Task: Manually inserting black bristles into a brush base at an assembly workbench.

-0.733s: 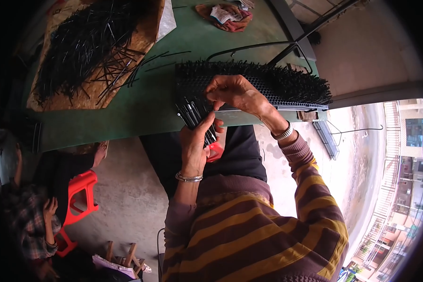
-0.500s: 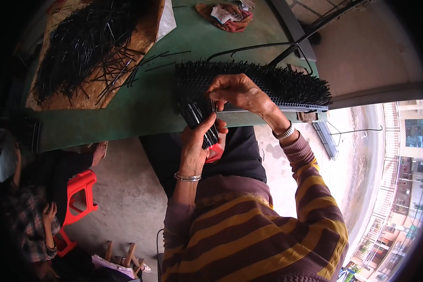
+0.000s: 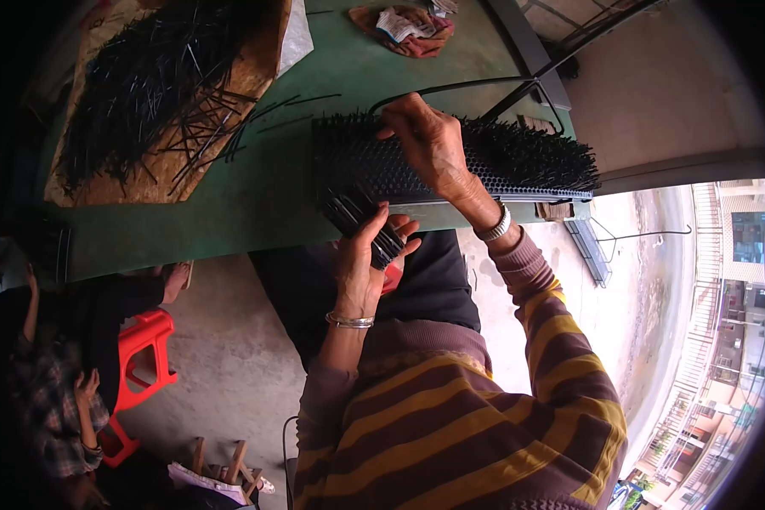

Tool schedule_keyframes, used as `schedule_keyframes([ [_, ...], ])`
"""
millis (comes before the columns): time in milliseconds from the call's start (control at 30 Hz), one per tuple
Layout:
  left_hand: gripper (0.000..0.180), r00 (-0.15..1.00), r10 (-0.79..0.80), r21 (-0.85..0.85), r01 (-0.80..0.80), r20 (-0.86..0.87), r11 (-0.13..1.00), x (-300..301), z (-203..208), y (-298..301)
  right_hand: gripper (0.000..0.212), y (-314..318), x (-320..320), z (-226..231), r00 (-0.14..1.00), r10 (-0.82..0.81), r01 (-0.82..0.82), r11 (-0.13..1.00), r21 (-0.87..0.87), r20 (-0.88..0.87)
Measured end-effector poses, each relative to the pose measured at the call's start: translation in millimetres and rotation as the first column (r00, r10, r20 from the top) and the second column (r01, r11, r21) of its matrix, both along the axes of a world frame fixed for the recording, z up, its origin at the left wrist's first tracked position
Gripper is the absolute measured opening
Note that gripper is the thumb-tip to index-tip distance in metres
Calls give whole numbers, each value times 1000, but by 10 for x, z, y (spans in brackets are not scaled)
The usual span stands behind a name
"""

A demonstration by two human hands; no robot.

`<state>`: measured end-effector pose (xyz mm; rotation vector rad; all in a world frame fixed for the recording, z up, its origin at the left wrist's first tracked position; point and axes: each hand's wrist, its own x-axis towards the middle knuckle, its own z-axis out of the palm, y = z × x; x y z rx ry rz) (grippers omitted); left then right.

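Note:
My left hand [image 3: 363,259] is closed around a bundle of thin black strips [image 3: 345,211], just off the table's near edge. The strips slant up and to the left from between thumb and fingers. Over a long black perforated panel [image 3: 382,167] is my right hand [image 3: 433,144], fingertips pinched near its far rim. What the fingertips hold, if anything, is too small and dark to make out. Black bristle tufts [image 3: 540,157] stand thick along the panel's right part and far edge. Rows of bare holes show at its middle and left, partly behind my right hand.
A brown sheet [image 3: 127,189] carries a large pile of black strips [image 3: 144,93] at the left of the green table [image 3: 263,191]. A crumpled cloth [image 3: 416,44] lies at the back. A bent black rod [image 3: 467,83] passes behind the panel. Another person sits by a red stool [image 3: 149,348].
My right hand has moved away from the bundle, forward to the panel's far rim. My left hand keeps the bundle and has shifted slightly, its fingers spreading a little.

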<state>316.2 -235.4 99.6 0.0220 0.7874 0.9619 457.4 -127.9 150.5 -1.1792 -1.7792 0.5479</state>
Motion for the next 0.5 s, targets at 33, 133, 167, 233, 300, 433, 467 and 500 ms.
schedule_keyframes([
  [33, 21, 1000, 12, -10, -12, 0, 1000, 8, 11, -6, 8, -1, 0, 31, 1000, -5, 5, 1000, -12, 10],
  [133, 18, 1000, 29, -21, -29, -11, 999, 9, 61, -26, 8, -9, 1, 63, 999, -5, 5, 1000, -4, 34],
  [167, 18, 999, 33, -21, -34, -23, 999, 8, 73, -29, 8, -10, 3, 71, 999, 1, -1, 1000, 15, 47],
  [233, 18, 999, 24, 6, -24, -28, 1000, -12, 65, -27, 8, 5, 39, 90, 994, 14, -19, 999, 42, 104],
  [300, 17, 999, 18, 32, -17, -35, 999, -28, 58, -32, 8, 38, 56, 91, 987, 29, -40, 997, 67, 160],
  [433, 19, 997, 41, 146, -32, -64, 989, -29, -8, -27, 10, 151, 76, -14, 962, 123, -147, 986, 80, 245],
  [467, 21, 997, 52, 178, -40, -61, 983, -29, -33, -28, 11, 170, 68, -40, 929, 121, -167, 980, 105, 349],
  [500, 21, 997, 51, 180, -40, -60, 983, -25, -56, -40, 11, 180, 67, -61, 929, 120, -167, 980, 107, 349],
])
